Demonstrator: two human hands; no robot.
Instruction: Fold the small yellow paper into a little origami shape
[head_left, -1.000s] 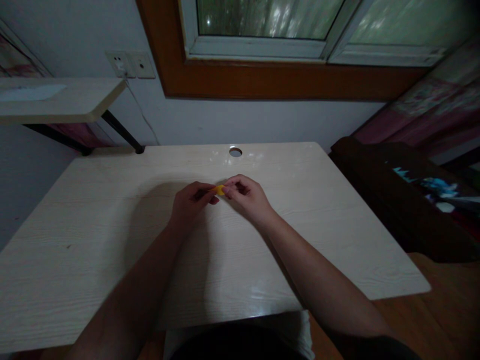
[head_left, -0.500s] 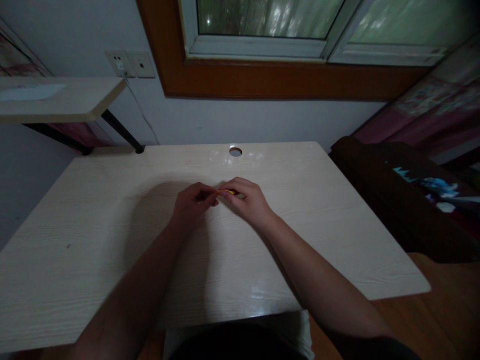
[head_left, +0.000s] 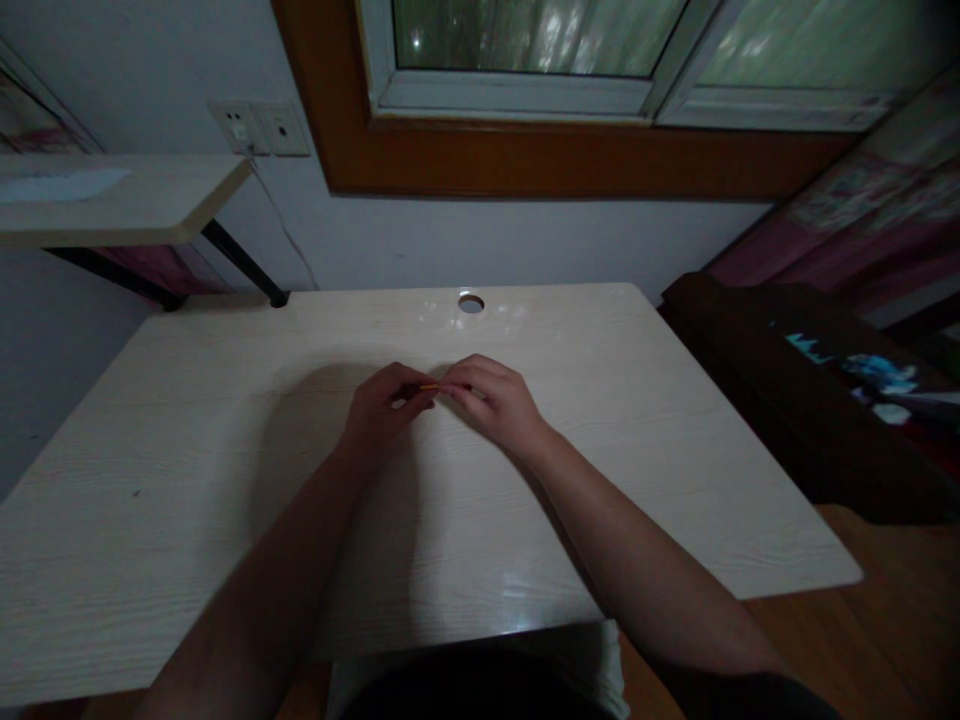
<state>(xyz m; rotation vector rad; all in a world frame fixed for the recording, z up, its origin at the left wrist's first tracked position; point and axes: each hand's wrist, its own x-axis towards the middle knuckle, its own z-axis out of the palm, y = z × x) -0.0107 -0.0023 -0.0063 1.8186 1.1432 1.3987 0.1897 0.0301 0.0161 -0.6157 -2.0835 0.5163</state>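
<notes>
My left hand [head_left: 382, 412] and my right hand [head_left: 495, 400] meet over the middle of a pale wooden table [head_left: 187, 480]. Both pinch a small yellow piece [head_left: 431, 387] between their fingertips. Only a thin sliver of it shows between the fingers; the rest is hidden. Both hands rest low, at or just above the tabletop.
A round cable hole [head_left: 471, 303] sits at the table's far edge. A second tabletop [head_left: 112, 200] on black legs stands at the left, under wall sockets [head_left: 261, 129]. A dark piece of furniture [head_left: 787, 400] with blue items stands close on the right. A window is above.
The yellow piece showed as a bright spot between my fingertips; now my fingers have closed over it and only a thin edge shows. Both hands have sunk slightly.
</notes>
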